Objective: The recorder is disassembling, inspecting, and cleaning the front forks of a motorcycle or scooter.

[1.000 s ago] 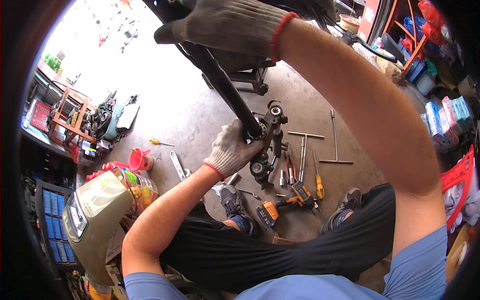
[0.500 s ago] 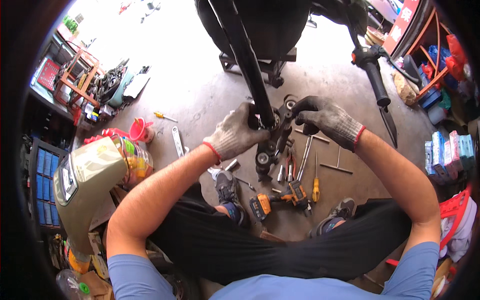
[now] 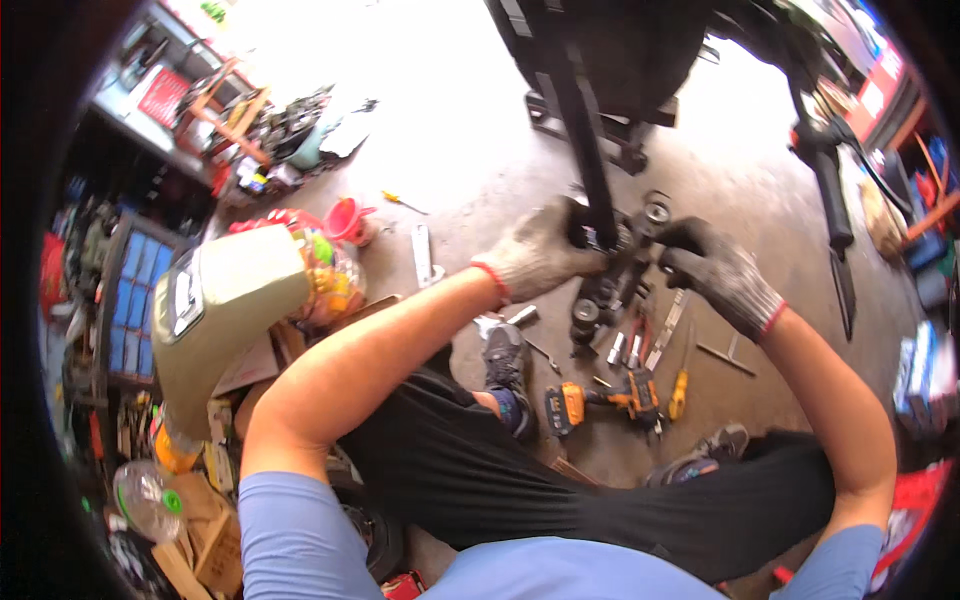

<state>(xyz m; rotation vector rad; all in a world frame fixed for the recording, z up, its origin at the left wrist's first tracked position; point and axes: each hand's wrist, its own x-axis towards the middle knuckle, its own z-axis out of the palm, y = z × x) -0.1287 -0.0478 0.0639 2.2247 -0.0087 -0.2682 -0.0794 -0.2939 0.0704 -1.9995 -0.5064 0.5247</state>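
A long black metal tube point(image 3: 586, 160) slants down from the vehicle toward a black metal clamp piece point(image 3: 628, 270) with round ring ends. My left hand point(image 3: 540, 252), in a grey-white knit glove with dark fingers, is closed around the tube's lower end where it meets the clamp. On the clamp's right side is my right hand point(image 3: 725, 275), gloved alike, with thumb and fingers curled together. Whatever its fingertips hold is too small and blurred to name.
Below the hands lie an orange-black cordless drill point(image 3: 605, 400), a yellow-handled screwdriver point(image 3: 680, 393) and a T-shaped bar point(image 3: 728, 358). A beige body panel point(image 3: 230, 290) stands at left, by a red funnel point(image 3: 348, 220). A black handlebar grip point(image 3: 830, 195) hangs at right.
The whole view has swung, so the scene sits farther right and slightly lower. My left hand stays at the tube's end; my right hand remains by the clamp, its fingers still curled.
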